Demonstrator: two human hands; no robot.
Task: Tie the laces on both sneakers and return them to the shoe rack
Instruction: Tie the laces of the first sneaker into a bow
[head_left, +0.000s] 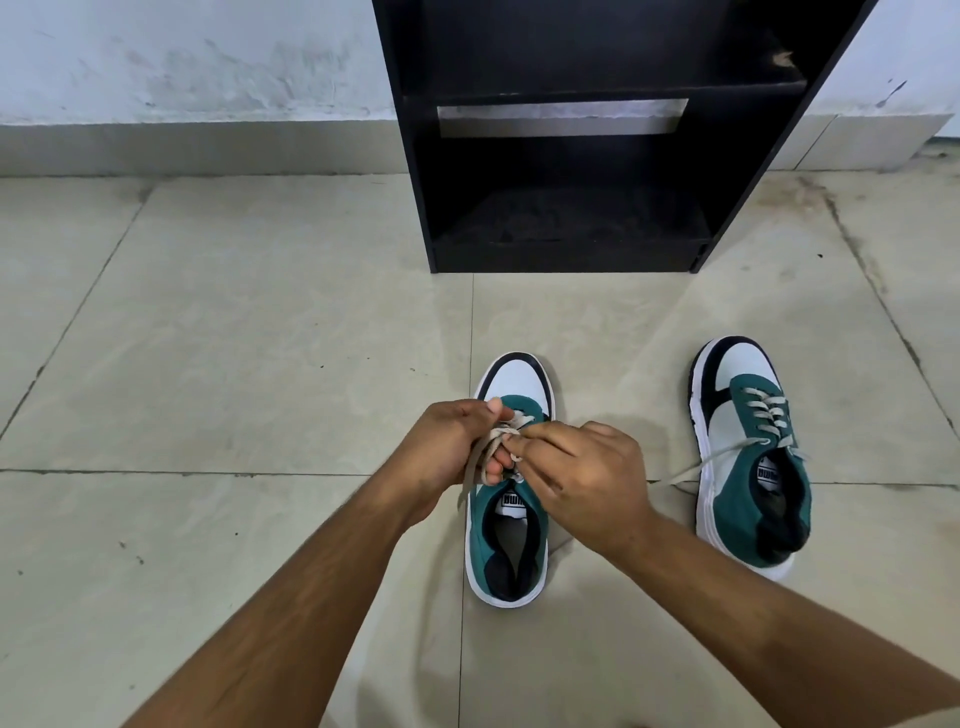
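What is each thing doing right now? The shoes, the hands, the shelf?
Left sneaker: on the floor, laces being tied.
Right sneaker: on the floor, laces untied, one end trailing on the tiles.
Left hand: closed on the left sneaker's laces.
Right hand: pinching the same laces.
Shoe rack: standing against the wall, visible shelves empty.

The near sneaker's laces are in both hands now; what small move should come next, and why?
Probably draw the laces snug to close the knot. The left hand and right hand both pinch them over the near sneaker, with the bow not visibly finished. The other sneaker has a loose lace on the floor.
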